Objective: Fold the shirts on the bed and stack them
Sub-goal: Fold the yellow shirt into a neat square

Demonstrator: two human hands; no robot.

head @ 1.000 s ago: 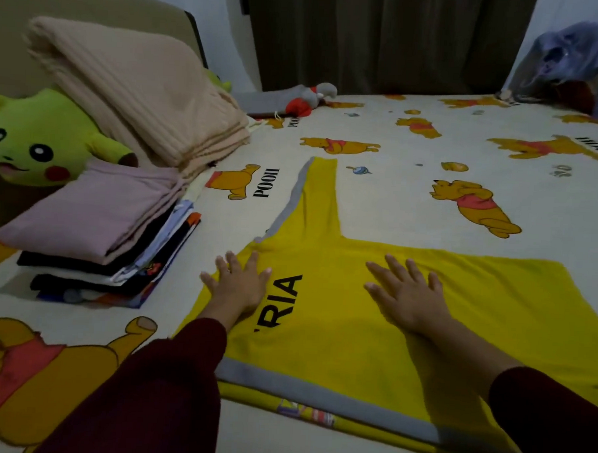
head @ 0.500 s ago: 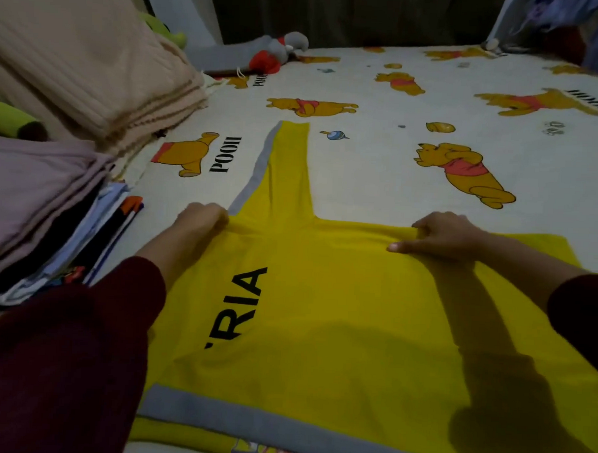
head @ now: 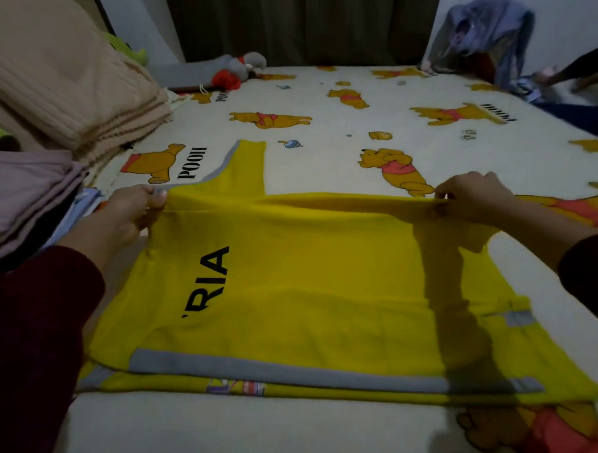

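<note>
— How is the shirt seen?

— A yellow shirt [head: 322,289] is spread across the middle and lower part of the frame, on the bed [head: 330,104]. Black letters "RIA" are printed on its left half, and a grey band is run along its near hem. One grey-edged sleeve is stretched toward the upper middle. The far edge is raised off the sheet and pulled taut between both hands.

— And the grip?

— The left corner of that edge is pinched by the left hand [head: 133,212], fingers curled round the cloth at centre left. The right end is pinched by the right hand [head: 473,196] at centre right. Dark red sleeves are worn on both arms.

— What is the surface like?

— A pale sheet printed with yellow cartoon bears and the word "POOH" is laid over the bed.

— And around it?

— A stack of folded clothes [head: 25,194] is kept at the left edge, with a folded beige blanket [head: 67,82] above it. A grey and red soft toy [head: 239,71] is seen at the upper middle, before a dark curtain [head: 299,21]. A bluish heap of cloth [head: 484,39] is piled at the upper right.
</note>
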